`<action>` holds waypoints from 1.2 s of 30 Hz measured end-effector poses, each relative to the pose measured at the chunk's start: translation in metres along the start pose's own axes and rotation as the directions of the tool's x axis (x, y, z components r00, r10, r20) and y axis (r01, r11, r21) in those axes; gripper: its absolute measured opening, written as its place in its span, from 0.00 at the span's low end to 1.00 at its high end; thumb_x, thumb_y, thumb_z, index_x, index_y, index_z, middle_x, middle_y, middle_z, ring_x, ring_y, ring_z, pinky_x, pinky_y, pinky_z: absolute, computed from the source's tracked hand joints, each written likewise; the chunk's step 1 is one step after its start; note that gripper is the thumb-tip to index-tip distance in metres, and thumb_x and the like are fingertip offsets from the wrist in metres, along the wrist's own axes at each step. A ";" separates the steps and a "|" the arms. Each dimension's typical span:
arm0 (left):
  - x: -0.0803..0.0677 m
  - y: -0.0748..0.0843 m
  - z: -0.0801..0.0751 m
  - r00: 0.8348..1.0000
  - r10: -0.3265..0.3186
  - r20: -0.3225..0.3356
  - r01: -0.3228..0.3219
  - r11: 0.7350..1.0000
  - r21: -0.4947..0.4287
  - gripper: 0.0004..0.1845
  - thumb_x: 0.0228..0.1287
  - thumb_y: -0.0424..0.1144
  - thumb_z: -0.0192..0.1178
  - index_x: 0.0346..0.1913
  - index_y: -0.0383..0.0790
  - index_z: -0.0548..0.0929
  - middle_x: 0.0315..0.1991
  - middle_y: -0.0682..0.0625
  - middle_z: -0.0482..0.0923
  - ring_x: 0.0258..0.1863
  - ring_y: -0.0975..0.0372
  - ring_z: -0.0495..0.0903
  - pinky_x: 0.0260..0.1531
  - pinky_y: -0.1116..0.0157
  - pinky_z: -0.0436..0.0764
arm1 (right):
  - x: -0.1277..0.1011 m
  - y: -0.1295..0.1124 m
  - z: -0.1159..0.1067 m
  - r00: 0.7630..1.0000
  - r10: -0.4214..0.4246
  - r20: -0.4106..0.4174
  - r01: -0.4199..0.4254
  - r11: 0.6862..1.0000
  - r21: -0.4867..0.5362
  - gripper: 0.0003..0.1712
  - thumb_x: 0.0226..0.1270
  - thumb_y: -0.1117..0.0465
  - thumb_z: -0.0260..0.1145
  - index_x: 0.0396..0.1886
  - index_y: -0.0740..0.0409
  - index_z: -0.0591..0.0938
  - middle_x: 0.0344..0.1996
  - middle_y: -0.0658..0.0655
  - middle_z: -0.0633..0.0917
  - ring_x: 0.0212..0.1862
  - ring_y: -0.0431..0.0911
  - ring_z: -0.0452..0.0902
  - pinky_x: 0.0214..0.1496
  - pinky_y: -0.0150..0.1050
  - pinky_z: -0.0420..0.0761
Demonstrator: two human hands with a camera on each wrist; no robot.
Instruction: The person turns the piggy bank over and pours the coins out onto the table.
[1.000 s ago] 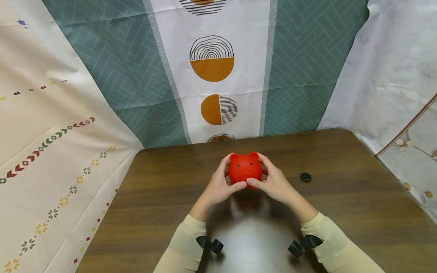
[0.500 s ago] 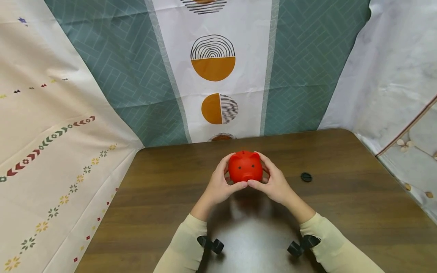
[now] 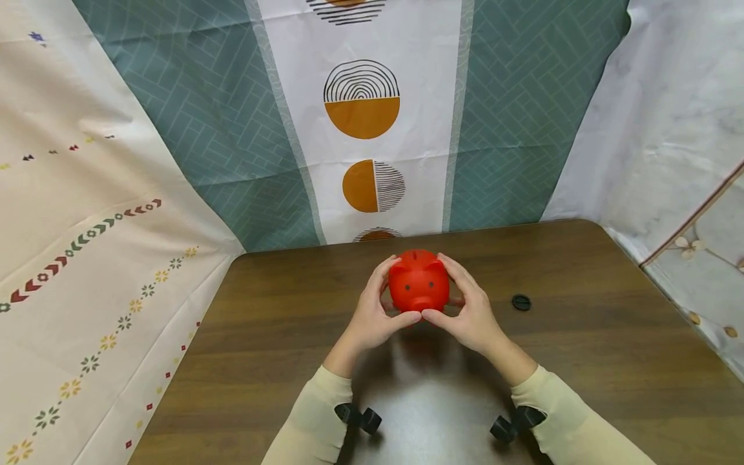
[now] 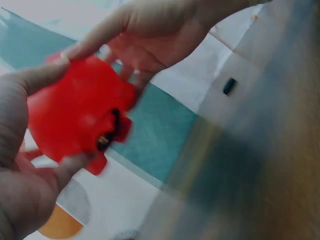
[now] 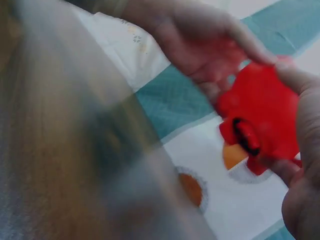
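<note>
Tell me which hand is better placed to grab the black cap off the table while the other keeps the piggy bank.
Right, probably. The black cap lies on the table to the right of the red piggy bank, nearer the right hand. The left hand grips the bank's far side and would have to cross over.

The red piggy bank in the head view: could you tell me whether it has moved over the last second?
Yes. The red piggy bank has risen slightly and tipped its snout downward, judged against the black cap, which stayed put on the table.
</note>
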State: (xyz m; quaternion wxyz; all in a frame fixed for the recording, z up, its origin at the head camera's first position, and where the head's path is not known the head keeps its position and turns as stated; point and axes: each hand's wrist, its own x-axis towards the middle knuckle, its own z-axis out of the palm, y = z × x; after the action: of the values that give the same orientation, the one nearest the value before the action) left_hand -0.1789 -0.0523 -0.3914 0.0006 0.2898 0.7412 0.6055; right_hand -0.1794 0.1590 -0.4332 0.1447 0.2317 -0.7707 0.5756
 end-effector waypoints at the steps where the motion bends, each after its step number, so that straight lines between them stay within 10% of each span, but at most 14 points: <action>1: 0.000 0.001 0.000 1.000 0.007 -0.005 -0.007 1.000 -0.009 0.44 0.53 0.33 0.70 0.71 0.47 0.59 0.68 0.51 0.61 0.61 0.53 0.69 0.44 0.56 0.83 | 0.000 -0.001 0.000 1.000 -0.016 -0.017 0.015 1.000 -0.011 0.51 0.51 0.61 0.77 0.73 0.49 0.62 0.68 0.54 0.68 0.61 0.54 0.71 0.42 0.44 0.84; 8: 0.001 -0.003 -0.001 0.982 -0.185 0.037 0.185 0.983 -0.011 0.40 0.59 0.36 0.66 0.72 0.43 0.57 0.64 0.47 0.66 0.56 0.50 0.72 0.39 0.60 0.84 | -0.001 0.009 0.002 0.979 0.195 0.064 -0.200 0.976 0.085 0.45 0.59 0.56 0.73 0.74 0.44 0.61 0.64 0.57 0.71 0.60 0.60 0.70 0.39 0.41 0.85; 15: 0.002 -0.005 0.000 0.983 -0.182 0.024 0.183 0.983 -0.024 0.40 0.58 0.35 0.67 0.71 0.43 0.58 0.62 0.49 0.68 0.57 0.51 0.72 0.40 0.59 0.84 | -0.002 0.010 0.003 0.964 0.250 0.086 -0.257 0.964 0.074 0.47 0.58 0.51 0.73 0.74 0.40 0.59 0.64 0.54 0.70 0.59 0.58 0.71 0.42 0.43 0.84; 19: 0.001 -0.007 0.002 0.995 -0.094 -0.032 0.094 0.995 -0.019 0.41 0.54 0.33 0.69 0.70 0.42 0.62 0.61 0.49 0.70 0.56 0.52 0.73 0.38 0.58 0.85 | -0.001 0.010 0.002 0.955 0.266 0.128 -0.275 0.959 0.063 0.48 0.59 0.51 0.72 0.74 0.37 0.57 0.64 0.51 0.70 0.57 0.56 0.72 0.46 0.42 0.83; 26: 0.003 -0.019 0.006 0.974 0.198 -0.107 -0.189 0.978 0.092 0.45 0.47 0.32 0.73 0.70 0.44 0.64 0.72 0.48 0.56 0.62 0.53 0.70 0.40 0.58 0.84 | 0.002 0.001 -0.004 0.999 -0.011 0.038 0.011 1.000 0.011 0.52 0.52 0.62 0.76 0.75 0.44 0.59 0.69 0.52 0.67 0.60 0.53 0.72 0.50 0.45 0.82; 32: 0.002 -0.006 0.004 0.995 -0.073 -0.063 0.076 0.996 0.042 0.43 0.54 0.34 0.70 0.71 0.41 0.60 0.64 0.46 0.66 0.59 0.51 0.71 0.43 0.55 0.83 | 0.002 0.012 -0.001 0.970 0.213 0.115 -0.220 0.974 0.052 0.48 0.58 0.52 0.73 0.74 0.41 0.59 0.63 0.53 0.72 0.56 0.55 0.75 0.45 0.41 0.83; 36: 0.001 -0.003 0.004 0.989 -0.139 -0.044 0.141 0.988 0.058 0.42 0.55 0.35 0.69 0.72 0.40 0.59 0.64 0.45 0.67 0.60 0.50 0.70 0.44 0.53 0.82 | 0.001 0.016 0.000 0.957 0.264 0.118 -0.269 0.963 0.031 0.48 0.57 0.48 0.73 0.74 0.42 0.59 0.63 0.53 0.72 0.56 0.56 0.75 0.43 0.42 0.84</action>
State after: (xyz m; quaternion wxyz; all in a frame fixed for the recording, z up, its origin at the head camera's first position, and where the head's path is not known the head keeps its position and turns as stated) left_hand -0.1799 -0.0485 -0.3945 0.0194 0.2249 0.7778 0.5865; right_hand -0.1884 0.1619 -0.4457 0.0168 0.1612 -0.7881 0.5938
